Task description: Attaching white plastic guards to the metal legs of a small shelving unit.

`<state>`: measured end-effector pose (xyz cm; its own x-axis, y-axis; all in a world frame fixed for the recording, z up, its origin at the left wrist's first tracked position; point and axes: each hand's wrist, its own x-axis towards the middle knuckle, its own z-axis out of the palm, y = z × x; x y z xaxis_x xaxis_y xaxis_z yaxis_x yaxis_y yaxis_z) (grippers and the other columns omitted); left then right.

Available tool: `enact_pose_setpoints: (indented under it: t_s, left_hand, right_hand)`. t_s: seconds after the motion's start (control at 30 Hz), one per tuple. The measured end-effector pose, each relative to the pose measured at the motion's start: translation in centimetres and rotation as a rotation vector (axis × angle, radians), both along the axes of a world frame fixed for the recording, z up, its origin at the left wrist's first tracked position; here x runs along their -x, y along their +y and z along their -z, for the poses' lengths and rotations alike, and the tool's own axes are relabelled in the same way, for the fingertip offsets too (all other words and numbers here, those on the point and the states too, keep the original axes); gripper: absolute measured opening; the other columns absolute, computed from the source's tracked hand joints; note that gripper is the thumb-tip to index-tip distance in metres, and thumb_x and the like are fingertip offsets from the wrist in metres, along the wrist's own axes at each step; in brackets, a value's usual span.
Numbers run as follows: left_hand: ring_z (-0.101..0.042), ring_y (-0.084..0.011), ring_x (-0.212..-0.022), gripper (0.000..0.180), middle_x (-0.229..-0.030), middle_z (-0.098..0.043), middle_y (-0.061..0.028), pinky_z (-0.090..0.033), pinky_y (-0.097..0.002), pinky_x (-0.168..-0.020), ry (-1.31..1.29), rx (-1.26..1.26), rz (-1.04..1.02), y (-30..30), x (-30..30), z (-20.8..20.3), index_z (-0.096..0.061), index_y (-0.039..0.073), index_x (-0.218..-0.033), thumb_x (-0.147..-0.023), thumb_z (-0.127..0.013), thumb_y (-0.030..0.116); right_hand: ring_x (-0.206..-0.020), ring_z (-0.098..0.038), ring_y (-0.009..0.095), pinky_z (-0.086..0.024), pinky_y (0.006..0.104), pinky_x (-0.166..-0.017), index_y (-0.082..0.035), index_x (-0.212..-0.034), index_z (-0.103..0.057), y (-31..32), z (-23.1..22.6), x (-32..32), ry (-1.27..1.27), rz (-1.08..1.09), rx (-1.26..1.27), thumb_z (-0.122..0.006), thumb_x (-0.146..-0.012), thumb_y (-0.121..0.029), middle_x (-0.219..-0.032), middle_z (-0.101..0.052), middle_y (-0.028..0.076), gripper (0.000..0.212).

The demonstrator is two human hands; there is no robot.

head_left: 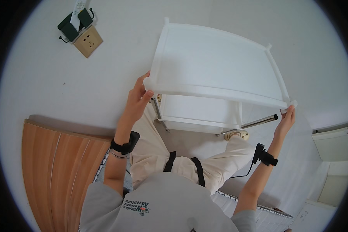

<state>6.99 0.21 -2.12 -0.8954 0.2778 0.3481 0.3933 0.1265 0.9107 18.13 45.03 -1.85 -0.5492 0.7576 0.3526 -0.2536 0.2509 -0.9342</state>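
Observation:
A white plastic shelf tray with a raised rim and knobbed corners is held up in front of me. My left hand is closed on its near left corner, thumb on the near side of the knob. At the near right corner, my right hand grips the tray from below with bent fingers. Below it stands a lower white shelf. A shiny metal tube rises from the lower shelf's right side, its end bare and apart from the tray. Another metal tube reaches up near my left hand; whether it touches the tray is hidden.
A slatted wooden panel is at my left. On the wall is a beige socket plate beside a dark green holder. White cabinets stand at the right. My shoe is close to the lower shelf.

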Motion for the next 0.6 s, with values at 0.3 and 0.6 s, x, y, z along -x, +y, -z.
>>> enact_pose_setpoints:
  t_s: [0.3,0.6]
  left_hand:
    - [-0.042,-0.0065,-0.066,0.041,-0.082,-0.055,-0.0037,-0.036,-0.0183,-0.060,-0.107,-0.034,-0.020,0.6,-0.5,-0.6,-0.037,0.002,-0.124,-0.087,-0.046,0.016]
    - [-0.045,-0.0173,-0.104,0.065,-0.118,-0.043,-0.0116,-0.036,-0.0285,-0.090,-0.148,0.002,0.038,0.3,-0.6,0.1,-0.017,0.004,-0.133,-0.078,-0.052,-0.003]
  right_hand:
    - [-0.080,-0.048,0.009,-0.040,0.0236,-0.074,0.000,-0.097,-0.053,0.1,0.2,-0.2,-0.006,0.064,0.016,-0.044,-0.089,-0.031,-0.087,-0.052,0.002,0.034]
    - [-0.066,-0.038,0.004,-0.035,0.0194,-0.062,-0.005,-0.085,-0.054,-0.3,1.1,0.6,-0.050,0.040,-0.049,-0.045,-0.089,-0.030,-0.072,-0.042,-0.004,0.027]
